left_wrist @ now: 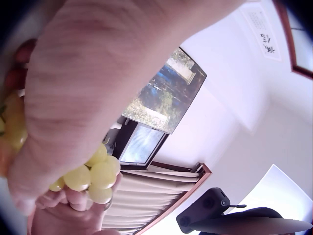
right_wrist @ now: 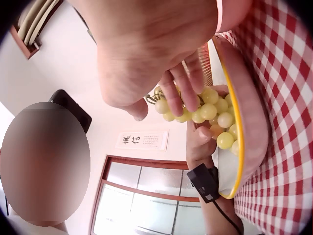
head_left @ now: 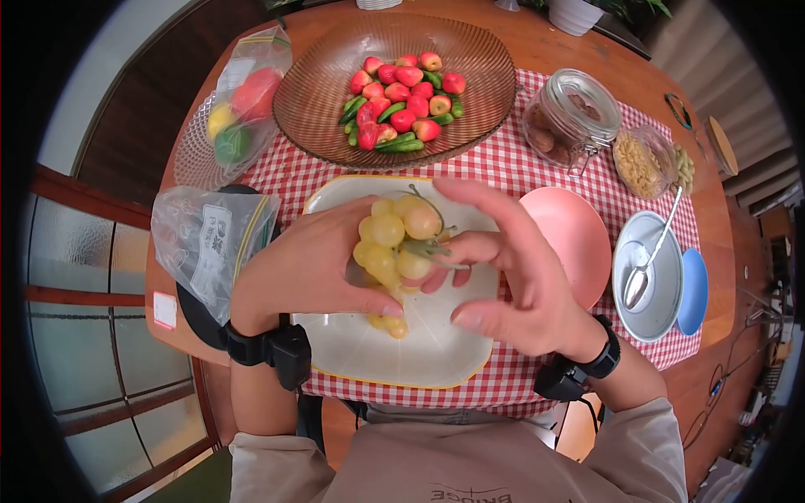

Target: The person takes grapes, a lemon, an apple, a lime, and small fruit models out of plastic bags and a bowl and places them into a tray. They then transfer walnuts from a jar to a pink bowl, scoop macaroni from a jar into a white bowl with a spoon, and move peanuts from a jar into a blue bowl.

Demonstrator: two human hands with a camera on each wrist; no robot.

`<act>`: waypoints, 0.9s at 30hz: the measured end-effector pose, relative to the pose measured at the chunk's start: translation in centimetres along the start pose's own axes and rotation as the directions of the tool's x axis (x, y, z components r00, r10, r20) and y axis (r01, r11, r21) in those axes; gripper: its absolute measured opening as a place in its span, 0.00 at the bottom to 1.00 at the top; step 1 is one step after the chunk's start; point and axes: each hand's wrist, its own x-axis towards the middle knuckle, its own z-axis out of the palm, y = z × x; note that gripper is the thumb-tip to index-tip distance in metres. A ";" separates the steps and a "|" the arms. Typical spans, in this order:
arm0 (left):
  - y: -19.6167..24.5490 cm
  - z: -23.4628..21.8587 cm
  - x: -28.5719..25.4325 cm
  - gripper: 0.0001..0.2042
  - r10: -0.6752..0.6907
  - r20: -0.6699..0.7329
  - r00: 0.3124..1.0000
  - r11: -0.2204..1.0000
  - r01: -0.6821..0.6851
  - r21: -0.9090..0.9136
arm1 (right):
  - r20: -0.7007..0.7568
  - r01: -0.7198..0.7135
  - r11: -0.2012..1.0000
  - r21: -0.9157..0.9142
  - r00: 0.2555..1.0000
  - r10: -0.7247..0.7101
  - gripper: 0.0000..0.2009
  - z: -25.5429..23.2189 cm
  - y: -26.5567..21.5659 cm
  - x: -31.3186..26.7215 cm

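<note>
A bunch of pale yellow-green grapes with a green stem is held over a cream square dish with a yellow rim. My left hand grips the bunch from the left, thumb across its near side. To the right, my right hand has its thumb and index finger spread wide, while its other fingers reach the grapes by the stem. In the right wrist view those fingers lie loosely against the top grapes, with the thumb apart. The lower grapes hang just above the dish's rim.
Behind the dish stands a large brown glass bowl of small red fruits and green cucumbers. On the left are plastic bags. Along the right are a pink plate, a bowl with a spoon, a blue plate and a jar.
</note>
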 end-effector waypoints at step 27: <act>-0.4 -0.1 0.0 0.06 -0.089 -0.372 0.924 0.977 0.008 -0.214 | -0.034 -0.048 0.674 -0.737 0.999 0.034 0.30 1.0 -0.9 0.2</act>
